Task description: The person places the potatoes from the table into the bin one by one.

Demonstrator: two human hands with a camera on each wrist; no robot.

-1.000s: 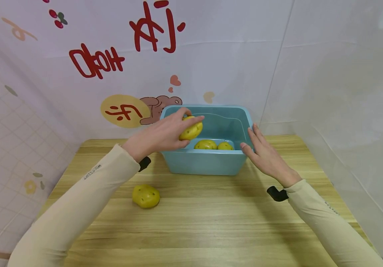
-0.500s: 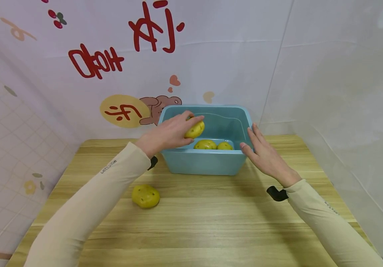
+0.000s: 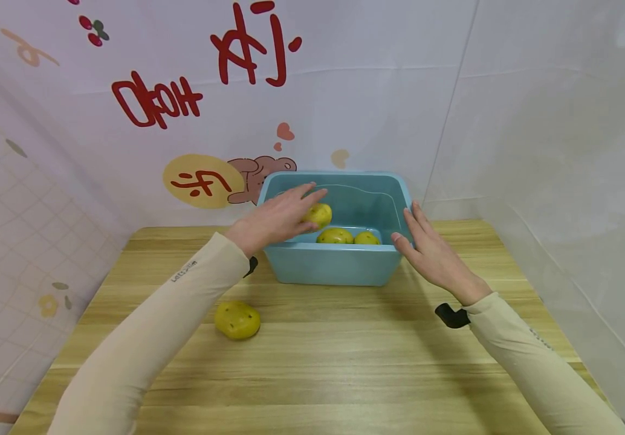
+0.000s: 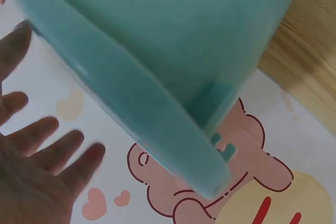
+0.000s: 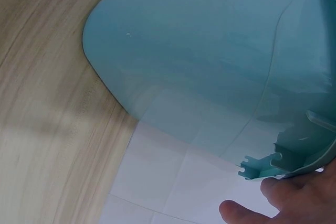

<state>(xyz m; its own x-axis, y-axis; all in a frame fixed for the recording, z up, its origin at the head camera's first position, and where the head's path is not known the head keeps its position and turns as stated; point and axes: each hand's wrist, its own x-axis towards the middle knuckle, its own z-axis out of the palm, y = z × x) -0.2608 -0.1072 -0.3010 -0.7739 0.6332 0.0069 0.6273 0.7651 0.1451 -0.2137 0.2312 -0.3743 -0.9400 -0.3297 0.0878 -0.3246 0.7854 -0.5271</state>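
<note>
My left hand (image 3: 282, 217) hovers over the left part of a light blue plastic bin (image 3: 340, 266), its fingers spread. Just beyond its fingertips a yellow potato (image 3: 320, 215) shows inside the bin, partly hidden by the hand. In the left wrist view the spread fingers (image 4: 68, 158) hold nothing. Two more potatoes lie on the bin's floor, a left one (image 3: 335, 235) and a right one (image 3: 367, 238). My right hand (image 3: 434, 257) rests on the bin's right rim with extended fingers; the right wrist view shows fingertips (image 5: 275, 190) at the rim's underside.
Another potato (image 3: 238, 320) lies on the wooden table (image 3: 345, 362), in front of the bin and to its left. A white printed sheet (image 3: 372, 90) covers the wall close behind the bin. More pale sheeting stands along both sides of the table.
My left hand has moved slightly right and lower over the bin, and its fingers have opened off the potato, which sits a little lower. My right hand has stayed on the rim.
</note>
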